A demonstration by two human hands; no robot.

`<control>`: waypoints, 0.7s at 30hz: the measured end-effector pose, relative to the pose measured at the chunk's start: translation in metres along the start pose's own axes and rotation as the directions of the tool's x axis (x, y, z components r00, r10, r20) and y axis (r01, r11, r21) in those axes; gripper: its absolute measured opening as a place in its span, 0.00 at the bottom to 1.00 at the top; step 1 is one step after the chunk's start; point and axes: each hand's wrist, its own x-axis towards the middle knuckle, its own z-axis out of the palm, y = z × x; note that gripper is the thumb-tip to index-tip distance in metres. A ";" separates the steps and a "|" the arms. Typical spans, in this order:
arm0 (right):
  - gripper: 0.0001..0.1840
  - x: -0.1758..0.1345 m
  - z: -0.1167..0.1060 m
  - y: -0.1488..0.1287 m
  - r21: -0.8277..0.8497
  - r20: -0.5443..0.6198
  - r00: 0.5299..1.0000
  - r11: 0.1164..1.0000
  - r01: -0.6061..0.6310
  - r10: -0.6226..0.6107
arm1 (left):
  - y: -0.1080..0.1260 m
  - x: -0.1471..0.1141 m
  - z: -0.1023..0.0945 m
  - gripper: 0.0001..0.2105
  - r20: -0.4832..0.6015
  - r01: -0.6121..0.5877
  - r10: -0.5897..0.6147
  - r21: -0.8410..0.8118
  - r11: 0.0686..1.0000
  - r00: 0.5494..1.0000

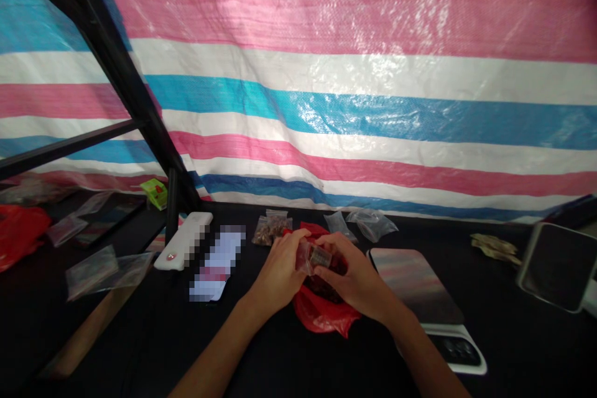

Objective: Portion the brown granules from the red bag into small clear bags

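Holding a small clear bag (313, 256) between both hands, above the red plastic bag (321, 311) on the black table (261, 354). Left hand (280, 270) pinched on the small bag's left edge, fingers curled closed on the film; right hand (357, 277) clamped on its right side, thumb and forefinger closed on it too. Long axis of the small bag ran roughly left to right, spanning from one set of fingertips to the other, so neither hand stood nearer than the other. Brownish contents seen inside (kind not readable at this size). Dark reddish contents showed in the red bag's open mouth, directly under the right palm and touching it or nearly so; contact not resolved.

Noted around: two filled small bags (272, 228) just beyond the left hand; empty clear bags (368, 224) beyond the right hand; a digital scale (420, 286) just right of the right wrist; a white bar-shaped device (184, 240) and a blurred-out flat item (217, 264) to the left. Black metal frame (125, 74) rose at far left, well apart from the hands. Striped tarpaulin (354, 74) behind everything. Nothing lay between the hands and the red bag; scale edge close to the right forearm.
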 end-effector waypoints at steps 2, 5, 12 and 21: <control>0.14 0.000 0.000 0.001 0.045 0.014 1.000 0.999 0.000 0.000 | 0.000 0.001 0.000 0.27 0.003 0.007 -0.007 0.034 0.999 1.000; 0.17 0.001 -0.003 0.003 0.068 0.060 0.997 0.997 0.036 -0.040 | 0.001 0.002 0.000 0.19 0.036 0.018 -0.022 0.111 0.994 0.999; 0.15 0.001 0.001 0.001 -0.019 0.012 0.999 0.998 0.052 -0.052 | 0.009 0.003 0.000 0.08 0.036 -0.032 0.026 0.163 0.986 0.999; 0.11 -0.002 0.000 -0.001 -0.042 -0.004 0.992 0.991 0.129 -0.129 | 0.009 0.003 0.002 0.08 -0.069 -0.033 0.044 0.149 0.988 0.997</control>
